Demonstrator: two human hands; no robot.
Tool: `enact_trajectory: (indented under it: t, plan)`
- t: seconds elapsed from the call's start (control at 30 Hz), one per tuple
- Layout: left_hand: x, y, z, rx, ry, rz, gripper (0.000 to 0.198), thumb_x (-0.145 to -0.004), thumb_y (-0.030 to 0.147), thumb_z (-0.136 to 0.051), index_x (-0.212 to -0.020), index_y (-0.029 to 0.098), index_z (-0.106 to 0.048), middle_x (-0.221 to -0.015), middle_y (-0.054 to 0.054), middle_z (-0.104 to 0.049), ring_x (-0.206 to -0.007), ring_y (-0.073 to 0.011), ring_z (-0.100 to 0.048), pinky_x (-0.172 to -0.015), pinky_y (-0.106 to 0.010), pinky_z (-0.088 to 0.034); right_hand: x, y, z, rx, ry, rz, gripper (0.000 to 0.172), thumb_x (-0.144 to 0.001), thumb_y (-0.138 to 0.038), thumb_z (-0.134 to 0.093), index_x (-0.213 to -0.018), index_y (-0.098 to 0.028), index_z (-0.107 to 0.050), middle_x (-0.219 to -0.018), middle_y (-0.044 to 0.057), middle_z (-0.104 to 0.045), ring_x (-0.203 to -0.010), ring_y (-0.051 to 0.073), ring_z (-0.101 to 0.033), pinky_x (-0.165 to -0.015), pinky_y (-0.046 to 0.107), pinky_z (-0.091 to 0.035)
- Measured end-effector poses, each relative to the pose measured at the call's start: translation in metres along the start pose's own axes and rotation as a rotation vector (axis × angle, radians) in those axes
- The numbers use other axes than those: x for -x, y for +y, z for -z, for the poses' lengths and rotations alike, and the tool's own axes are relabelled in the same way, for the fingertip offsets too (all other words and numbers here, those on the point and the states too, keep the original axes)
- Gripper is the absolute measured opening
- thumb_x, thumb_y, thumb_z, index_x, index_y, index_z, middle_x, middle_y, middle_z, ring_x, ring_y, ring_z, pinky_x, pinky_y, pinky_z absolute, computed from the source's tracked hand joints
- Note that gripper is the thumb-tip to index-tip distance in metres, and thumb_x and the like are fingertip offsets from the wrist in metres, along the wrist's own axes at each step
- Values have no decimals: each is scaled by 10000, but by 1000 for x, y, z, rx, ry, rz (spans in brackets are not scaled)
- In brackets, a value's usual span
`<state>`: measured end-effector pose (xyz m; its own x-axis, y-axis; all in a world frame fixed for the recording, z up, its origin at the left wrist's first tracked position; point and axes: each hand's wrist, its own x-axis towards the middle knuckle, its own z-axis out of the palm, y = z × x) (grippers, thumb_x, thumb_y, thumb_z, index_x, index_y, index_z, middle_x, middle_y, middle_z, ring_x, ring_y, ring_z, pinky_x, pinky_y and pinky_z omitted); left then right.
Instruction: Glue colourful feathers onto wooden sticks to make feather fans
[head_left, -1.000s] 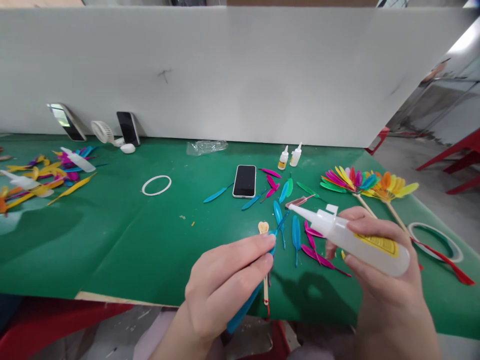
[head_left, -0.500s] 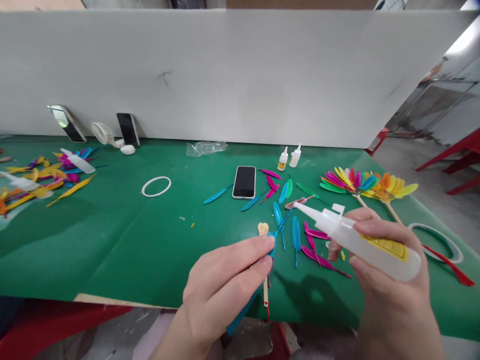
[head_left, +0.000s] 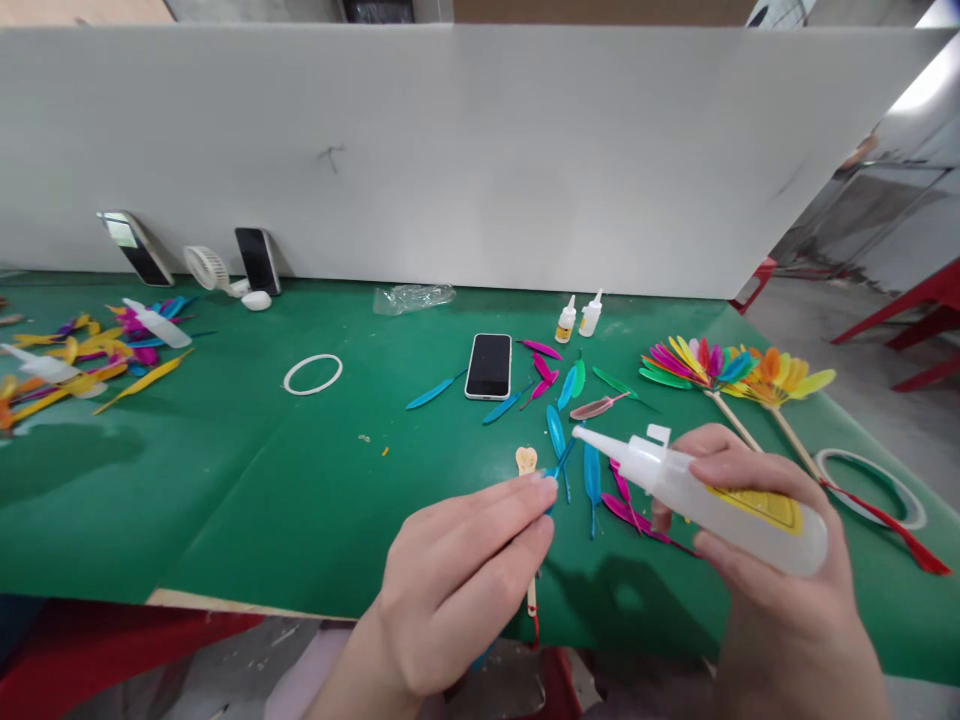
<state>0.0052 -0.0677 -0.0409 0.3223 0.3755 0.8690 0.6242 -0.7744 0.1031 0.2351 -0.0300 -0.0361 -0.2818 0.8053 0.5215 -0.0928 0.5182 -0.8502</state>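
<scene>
Between the thumb and fingers of my left hand point(head_left: 472, 570) is a blue feather point(head_left: 565, 460), its thin quill pointing up and right and the rest mostly hidden by the hand. My right hand point(head_left: 765, 540) is wrapped round a translucent glue bottle point(head_left: 720, 500) with a yellow label. The bottle's nozzle points left, its tip close to the quill's end; whether they touch I cannot tell. Under the left fingers, a wooden stick with a heart-shaped end point(head_left: 526, 460) and red cord lies on the table. Loose blue feathers point(head_left: 592, 475) and magenta feathers point(head_left: 634, 518) lie around it.
On the green table point(head_left: 247, 480) lie a phone point(head_left: 489, 366), two small bottles point(head_left: 566, 320), a white ring point(head_left: 313, 374) and clear plastic point(head_left: 414, 297). Feather fans point(head_left: 697, 362) lie right, near a larger ring point(head_left: 911, 500). A white panel point(head_left: 480, 160) stands behind. Feathers point(head_left: 97, 350) are heaped left.
The glue bottle has moved slightly left and down with my right hand. My left hand has shifted a little, and the feather's quill now shows shorter beyond the fingers.
</scene>
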Motion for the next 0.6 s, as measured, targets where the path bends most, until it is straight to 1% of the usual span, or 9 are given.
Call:
enact_trajectory:
  t: [0.1,0.17,0.27,0.33,0.4,0.5,0.53,0.6]
  plan:
    - [0,-1,0,-22,-4,-15,224,-883,106,-438,-890,87,-662,-1031,-106,-676,-1012,-177,-618,-828,-249,-562,-1,0,-1,-100,73,-13,303,-734,-207,-638,-1024,-291,-600,-933,40,-472,-705,180,-554,-487,316,-473]
    - [0,-1,0,-19,-4,-14,219,-881,102,-443,-887,81,-661,-1028,-109,-677,-1022,-174,-612,-840,-246,-556,-3,1,-2,-82,113,-19,306,-731,-192,-639,-1019,-288,-606,-930,42,-477,-705,178,-550,-495,315,-474]
    - [-1,0,0,4,-16,-6,217,-878,88,-445,-879,60,-660,-1020,-126,-675,-1042,-176,-601,-870,-246,-541,-4,1,-3,-22,59,-34,317,-736,-158,-622,-1026,-285,-610,-916,48,-489,-735,183,-535,-505,310,-478]
    - [-1,0,1,9,-17,-1,213,-875,86,-448,-881,58,-660,-1018,-128,-676,-1040,-177,-603,-872,-248,-540,-3,0,-2,-32,13,-32,309,-743,-174,-618,-1030,-288,-608,-916,47,-489,-739,186,-539,-500,311,-478]
    - [-1,0,1,2,-13,0,217,-878,94,-443,-884,70,-659,-1012,-118,-680,-1026,-177,-611,-858,-249,-548,-2,0,-2,-55,32,-27,308,-741,-190,-624,-1031,-291,-604,-916,41,-484,-709,180,-547,-496,315,-476]
    - [0,-1,1,-17,-7,6,218,-886,107,-439,-894,98,-657,-1019,-94,-684,-1001,-170,-624,-828,-250,-562,-2,0,-2,-24,113,-42,315,-734,-164,-627,-1025,-282,-609,-929,42,-490,-708,175,-544,-510,315,-474]
    - [1,-1,1,-21,-7,10,216,-887,111,-441,-898,105,-656,-1025,-89,-683,-996,-167,-626,-821,-249,-565,-3,1,-2,-12,114,-46,315,-732,-155,-625,-1022,-277,-612,-923,43,-495,-717,176,-542,-513,312,-475]
    - [1,0,1,-24,-3,17,213,-888,113,-444,-904,108,-657,-1031,-88,-682,-991,-165,-628,-811,-248,-569,-3,1,-2,-32,72,-51,312,-734,-163,-623,-1024,-277,-611,-917,43,-498,-720,176,-543,-507,306,-477]
